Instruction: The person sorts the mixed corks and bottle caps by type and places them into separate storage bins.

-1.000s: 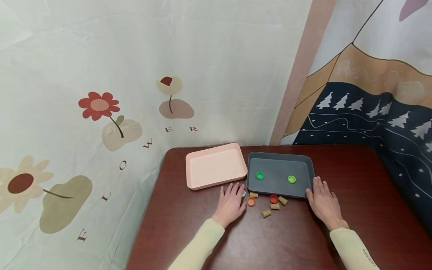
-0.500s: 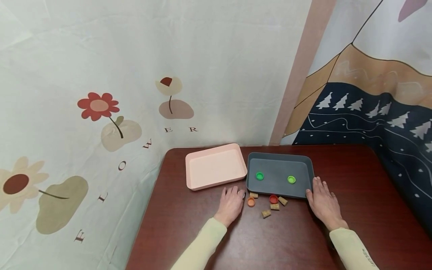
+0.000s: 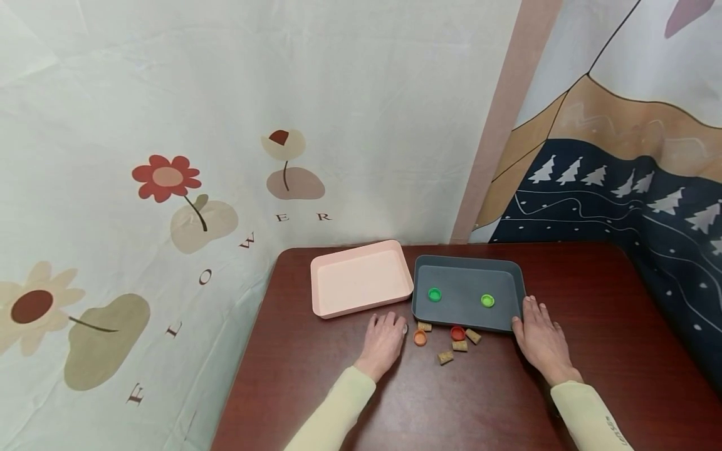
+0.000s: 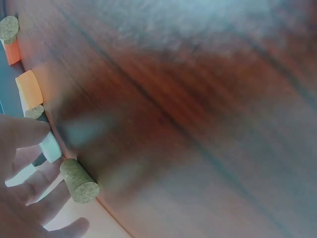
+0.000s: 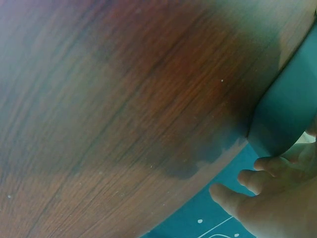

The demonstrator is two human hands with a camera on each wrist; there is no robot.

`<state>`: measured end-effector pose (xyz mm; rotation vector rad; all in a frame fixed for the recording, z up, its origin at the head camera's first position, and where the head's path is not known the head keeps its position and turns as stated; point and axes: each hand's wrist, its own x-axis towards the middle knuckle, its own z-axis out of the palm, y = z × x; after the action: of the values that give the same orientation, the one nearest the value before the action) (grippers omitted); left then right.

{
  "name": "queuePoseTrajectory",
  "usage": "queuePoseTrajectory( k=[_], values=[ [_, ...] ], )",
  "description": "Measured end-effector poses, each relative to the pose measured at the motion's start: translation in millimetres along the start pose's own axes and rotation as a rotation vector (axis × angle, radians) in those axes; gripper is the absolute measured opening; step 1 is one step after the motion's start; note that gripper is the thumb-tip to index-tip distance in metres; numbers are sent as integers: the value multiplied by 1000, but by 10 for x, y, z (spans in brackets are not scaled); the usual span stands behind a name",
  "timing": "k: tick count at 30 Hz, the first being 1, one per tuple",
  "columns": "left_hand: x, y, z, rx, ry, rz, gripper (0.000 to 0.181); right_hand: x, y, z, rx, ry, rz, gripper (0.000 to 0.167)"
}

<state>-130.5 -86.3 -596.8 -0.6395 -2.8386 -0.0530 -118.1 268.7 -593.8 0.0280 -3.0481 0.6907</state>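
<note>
My left hand [image 3: 383, 341] is low over the table, below the pink tray. In the left wrist view its thumb and fingers pinch a white bottle cap [image 4: 50, 147]; a cork [image 4: 79, 182] lies by the other fingers. Just right of this hand are an orange cap [image 3: 420, 337] and a cork [image 3: 425, 326]. A red cap [image 3: 458, 333] sits farther right, with several corks [image 3: 459, 346] around it. Fairly straight fingers of my right hand [image 3: 543, 341] rest at the near right corner of the dark grey tray [image 3: 519, 282]. A green cap [image 3: 434, 294] and a lime cap [image 3: 487, 301] lie inside that tray.
The pink tray [image 3: 361, 279] stands left of the grey one, their edges close together. Both are near the far edge of the brown wooden table [image 3: 451, 407]. Printed fabric [image 3: 395, 125] hangs behind the table.
My left hand's spread fingers have drawn in around the white cap, and the hand has shifted slightly left, away from the orange cap. My right hand and both trays stay put.
</note>
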Motion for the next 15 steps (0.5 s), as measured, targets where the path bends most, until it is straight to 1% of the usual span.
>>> queuePoseTrajectory(
  k=[3,9,12,15],
  values=[
    [-16,-8,-17,-32,36,-1,16,-5,-5,-1,1,1,2,65],
    [-35,-15,-36,-87,137,-5,23,-9,-8,6,-3,16,3,65],
    [-34,-3,-54,-102,165,-5,24,-8,-4,13,-6,19,4,65],
    [-28,24,-93,-124,179,0,25,-6,1,19,-6,21,5,65]
  ],
)
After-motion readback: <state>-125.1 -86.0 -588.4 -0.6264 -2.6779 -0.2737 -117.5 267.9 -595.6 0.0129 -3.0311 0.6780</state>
